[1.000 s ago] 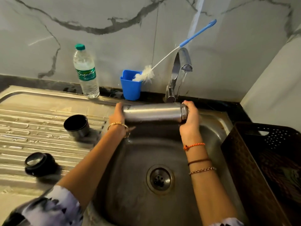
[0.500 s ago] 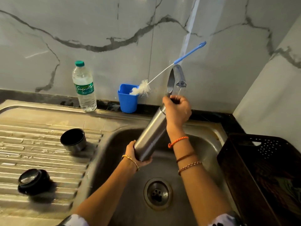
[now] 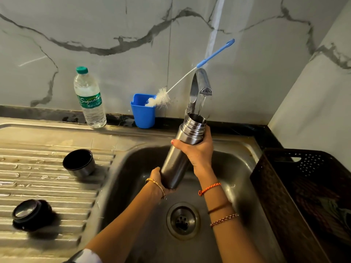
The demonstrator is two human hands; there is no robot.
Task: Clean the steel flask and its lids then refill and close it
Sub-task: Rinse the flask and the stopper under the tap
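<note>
Grey-veined marble wall tiles [image 3: 133,31] behind a black counter edge [image 3: 247,130], soft daylight.

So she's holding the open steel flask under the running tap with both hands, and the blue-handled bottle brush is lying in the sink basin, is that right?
Not quite. The head view shows the blue-handled bottle brush standing in the blue plastic cup behind the sink, not in the basin. The rest holds: left hand and right hand hold the open steel flask under the running tap.
</note>
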